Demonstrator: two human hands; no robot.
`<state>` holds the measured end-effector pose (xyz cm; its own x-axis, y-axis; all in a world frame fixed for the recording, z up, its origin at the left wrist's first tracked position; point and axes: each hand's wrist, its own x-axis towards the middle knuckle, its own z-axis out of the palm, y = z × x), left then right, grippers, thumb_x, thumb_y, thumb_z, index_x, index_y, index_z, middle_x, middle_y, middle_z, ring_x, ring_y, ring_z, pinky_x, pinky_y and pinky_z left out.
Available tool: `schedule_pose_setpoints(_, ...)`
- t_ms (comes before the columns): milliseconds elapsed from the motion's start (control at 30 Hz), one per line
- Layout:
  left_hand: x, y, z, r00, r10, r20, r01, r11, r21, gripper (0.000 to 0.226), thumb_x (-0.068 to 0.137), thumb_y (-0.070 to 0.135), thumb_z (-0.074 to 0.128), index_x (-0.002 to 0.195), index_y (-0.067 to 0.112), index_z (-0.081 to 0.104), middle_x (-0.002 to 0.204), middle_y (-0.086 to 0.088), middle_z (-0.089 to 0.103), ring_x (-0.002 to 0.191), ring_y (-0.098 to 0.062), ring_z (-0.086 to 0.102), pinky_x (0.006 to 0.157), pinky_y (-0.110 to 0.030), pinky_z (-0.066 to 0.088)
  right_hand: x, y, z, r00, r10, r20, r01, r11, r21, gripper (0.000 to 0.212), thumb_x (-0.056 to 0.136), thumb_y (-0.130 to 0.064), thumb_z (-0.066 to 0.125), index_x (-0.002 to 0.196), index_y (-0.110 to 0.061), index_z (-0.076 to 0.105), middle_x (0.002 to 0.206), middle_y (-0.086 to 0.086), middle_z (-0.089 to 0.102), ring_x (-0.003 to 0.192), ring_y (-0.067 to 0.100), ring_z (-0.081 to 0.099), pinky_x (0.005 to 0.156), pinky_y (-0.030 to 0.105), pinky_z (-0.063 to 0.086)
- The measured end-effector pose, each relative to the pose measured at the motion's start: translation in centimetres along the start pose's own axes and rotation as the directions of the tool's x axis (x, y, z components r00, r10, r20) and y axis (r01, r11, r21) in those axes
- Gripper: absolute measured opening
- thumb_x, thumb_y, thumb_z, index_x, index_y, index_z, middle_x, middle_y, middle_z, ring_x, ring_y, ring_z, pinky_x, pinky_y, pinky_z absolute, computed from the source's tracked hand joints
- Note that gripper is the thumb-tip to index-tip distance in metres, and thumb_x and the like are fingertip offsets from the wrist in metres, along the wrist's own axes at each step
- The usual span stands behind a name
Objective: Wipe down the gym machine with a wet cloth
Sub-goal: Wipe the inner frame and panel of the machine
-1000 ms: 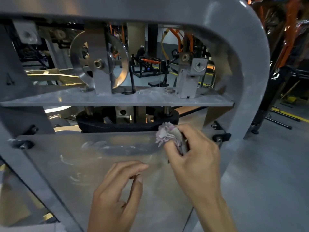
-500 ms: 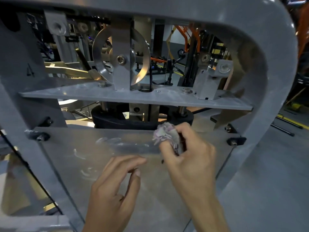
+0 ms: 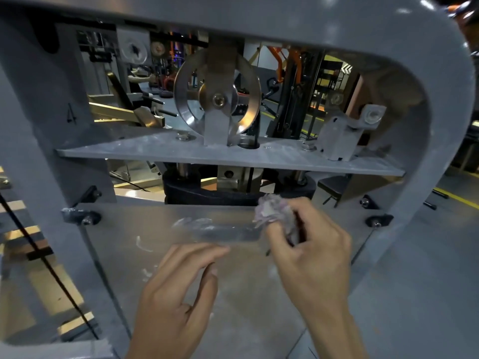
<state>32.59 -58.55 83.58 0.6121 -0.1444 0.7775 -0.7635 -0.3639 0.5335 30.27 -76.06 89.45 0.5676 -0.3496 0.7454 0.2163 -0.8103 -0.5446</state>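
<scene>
Two hands: our right hand [image 3: 311, 255] pinches the cloth [image 3: 272, 211] against the panel [image 3: 129, 250]; our left hand [image 3: 176, 301] hovers, fingers loose.

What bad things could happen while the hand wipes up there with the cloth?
1. The right hand grips the cloth right at the clear panel's top edge, beside the black weight block; fingers might get pinched in that gap.
2. White smears sit lower on the panel and could get missed.
3. The left hand hovers at the panel and may leave fingerprints.
</scene>
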Motion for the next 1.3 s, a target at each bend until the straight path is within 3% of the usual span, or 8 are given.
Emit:
schedule_pose_setpoints(133,0.2,-0.3,-0.9,1.0,0.0,-0.002,0.0,1.0,-0.012,0.024,0.095,0.018,0.056,0.109,0.02,0.076,0.11,0.017,0.065,0.102,-0.009,0.064,0.09,-0.014,0.043,1.8,1.5,-2.3,0.987,0.047,-0.152,-0.058,0.996,-0.069,0.012,0.09,-0.009,0.072,0.096,-0.019,0.07,0.084,-0.009,0.06,0.072,0.005,0.056,0.064,0.006,0.038)
schedule_pose_setpoints(267,0.5,-0.7,-1.6,1.0,-0.002,0.002,0.002,0.999,-0.038,0.023,0.095,0.018,0.056,0.108,0.02,0.076,0.109,0.014,0.065,0.101,-0.011,0.065,0.089,-0.016,0.043,2.3,1.0,-1.2,0.997,0.062,-0.046,-0.07,0.978,-0.198,0.019,0.095,-0.022,0.065,0.082,-0.028,0.052,0.086,-0.008,0.043,0.076,-0.004,0.05,0.063,0.007,0.034)
schedule_pose_setpoints(367,0.5,-1.1,-2.0,1.0,-0.005,0.004,0.005,0.998,-0.056,0.023,0.095,0.018,0.056,0.108,0.019,0.076,0.108,0.014,0.066,0.102,-0.013,0.065,0.088,-0.018,0.045,1.4,-1.2,0.9,0.999,0.042,0.013,-0.038,0.975,-0.218,0.015,0.097,-0.035,0.06,0.093,-0.022,0.066,0.094,-0.008,0.043,0.069,0.005,0.047,0.056,0.015,0.032)
schedule_pose_setpoints(533,0.8,-1.3,-2.2,1.0,0.003,0.01,-0.002,0.997,-0.078,0.022,0.096,0.018,0.056,0.107,0.018,0.076,0.108,0.012,0.066,0.102,-0.014,0.066,0.088,-0.019,0.046,0.9,-3.4,3.7,0.986,-0.132,0.103,0.147,0.978,-0.148,0.021,0.1,-0.033,0.055,0.108,-0.021,0.069,0.098,-0.006,0.05,0.073,0.014,0.053,0.061,0.038,0.05)
schedule_pose_setpoints(700,0.8,-2.0,-3.2,1.0,0.0,0.012,0.001,0.996,-0.088,0.022,0.095,0.017,0.057,0.106,0.019,0.075,0.106,0.012,0.066,0.097,-0.013,0.066,0.086,-0.019,0.045,2.0,0.0,-0.1,0.998,-0.032,-0.053,0.016,0.964,-0.267,0.012,0.1,-0.024,0.06,0.097,-0.016,0.069,0.087,-0.006,0.045,0.066,0.004,0.043,0.057,0.012,0.034)
schedule_pose_setpoints(800,0.7,-2.4,-3.8,1.0,-0.007,0.01,0.008,0.996,-0.09,0.022,0.095,0.016,0.057,0.107,0.019,0.075,0.107,0.014,0.067,0.097,-0.013,0.066,0.085,-0.019,0.046,1.5,-1.0,1.0,0.995,-0.02,-0.099,-0.007,0.964,-0.267,0.014,0.101,-0.019,0.061,0.09,-0.014,0.066,0.084,-0.006,0.043,0.064,0.007,0.039,0.057,0.018,0.032)
schedule_pose_setpoints(1000,0.8,-3.0,-4.0,1.0,-0.005,0.02,0.007,0.993,-0.114,0.02,0.095,0.01,0.06,0.106,0.018,0.074,0.107,0.011,0.067,0.1,-0.015,0.066,0.086,-0.019,0.045,0.1,-6.1,5.9,0.982,-0.165,0.089,0.179,0.966,-0.186,0.018,0.099,-0.028,0.052,0.096,-0.02,0.068,0.089,-0.008,0.052,0.071,0.011,0.047,0.063,0.037,0.044)
schedule_pose_setpoints(1300,0.7,-4.1,-6.2,0.999,-0.039,-0.004,0.038,0.994,-0.107,0.02,0.094,0.019,0.057,0.105,0.019,0.074,0.106,0.014,0.066,0.099,-0.008,0.065,0.085,-0.013,0.044,0.3,-3.8,3.9,0.993,-0.024,-0.113,-0.006,0.967,-0.256,0.013,0.097,-0.019,0.058,0.085,-0.018,0.058,0.078,-0.005,0.051,0.063,0.02,0.047,0.057,0.035,0.036)
